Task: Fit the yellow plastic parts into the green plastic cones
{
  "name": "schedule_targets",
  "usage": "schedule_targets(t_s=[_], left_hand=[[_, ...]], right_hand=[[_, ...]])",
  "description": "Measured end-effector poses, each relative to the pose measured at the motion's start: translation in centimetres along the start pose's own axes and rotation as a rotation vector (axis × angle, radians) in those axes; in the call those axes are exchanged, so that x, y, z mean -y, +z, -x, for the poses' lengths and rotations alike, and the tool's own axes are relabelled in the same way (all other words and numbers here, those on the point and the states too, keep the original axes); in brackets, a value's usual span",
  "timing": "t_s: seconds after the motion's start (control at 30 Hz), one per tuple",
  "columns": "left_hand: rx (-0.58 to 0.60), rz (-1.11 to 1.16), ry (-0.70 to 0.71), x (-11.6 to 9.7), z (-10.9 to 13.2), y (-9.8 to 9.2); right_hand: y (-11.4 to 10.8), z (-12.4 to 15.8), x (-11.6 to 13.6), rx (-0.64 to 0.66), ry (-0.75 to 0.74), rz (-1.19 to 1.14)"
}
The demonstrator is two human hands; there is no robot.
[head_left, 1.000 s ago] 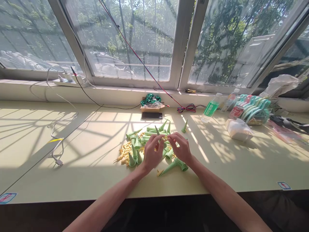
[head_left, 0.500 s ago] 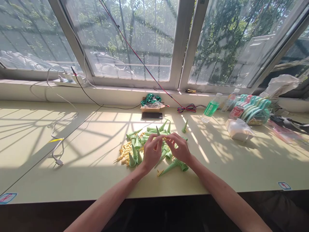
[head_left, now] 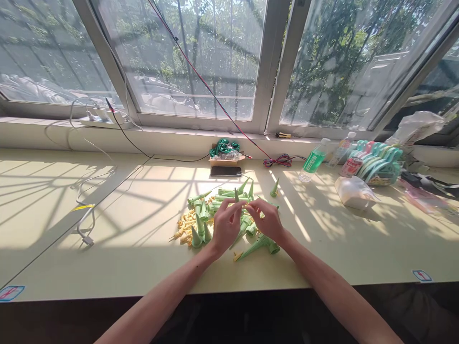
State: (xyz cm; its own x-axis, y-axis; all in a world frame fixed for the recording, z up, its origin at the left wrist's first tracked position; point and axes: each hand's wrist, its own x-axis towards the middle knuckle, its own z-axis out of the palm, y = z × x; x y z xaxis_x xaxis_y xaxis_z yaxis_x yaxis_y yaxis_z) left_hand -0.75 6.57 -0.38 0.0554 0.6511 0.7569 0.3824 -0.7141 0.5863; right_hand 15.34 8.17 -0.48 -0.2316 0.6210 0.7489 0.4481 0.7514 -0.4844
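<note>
"Looking on from here, by the head view, where are the hands?"

"Left hand (head_left: 227, 223) and right hand (head_left: 267, 220) meet over a heap of green cones (head_left: 196, 238) and yellow bits (head_left: 184, 223). The left grip is closed, seemingly on an upright green cone (head_left: 236, 195); the right pinches what looks like a tiny yellow piece (head_left: 246, 205), fingertips nearly touching."

"What could go wrong?"

"A loose pinch might drop that piece among its lookalikes. A wrist brushing the standing cones could topple them."

"And the surface (head_left: 136, 267)?"

"Pale, barred with shadow from the windows (head_left: 197, 62). A phone (head_left: 225, 171) lies beyond the heap; a green-labelled bottle (head_left: 313, 161) stands to the right."
</note>
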Motion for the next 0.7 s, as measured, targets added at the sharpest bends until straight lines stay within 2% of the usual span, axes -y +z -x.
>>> schedule_targets(t_s=[0.27, 0.47, 0.7], left_hand=[[0.031, -0.021, -0.009, 0.18, 0.21, 0.05], [0.009, -0.008, -0.035, 0.08, 0.04, 0.0], [-0.001, -0.007, -0.032, 0.04, -0.03, 0.02]], right_hand=[[0.15, 0.03, -0.47, -0.004, 0.029, 0.076], [0.08, 0.09, -0.06, 0.032, 0.095, -0.012], [0.19, 0.3, -0.18, 0.072, 0.055, -0.037]])
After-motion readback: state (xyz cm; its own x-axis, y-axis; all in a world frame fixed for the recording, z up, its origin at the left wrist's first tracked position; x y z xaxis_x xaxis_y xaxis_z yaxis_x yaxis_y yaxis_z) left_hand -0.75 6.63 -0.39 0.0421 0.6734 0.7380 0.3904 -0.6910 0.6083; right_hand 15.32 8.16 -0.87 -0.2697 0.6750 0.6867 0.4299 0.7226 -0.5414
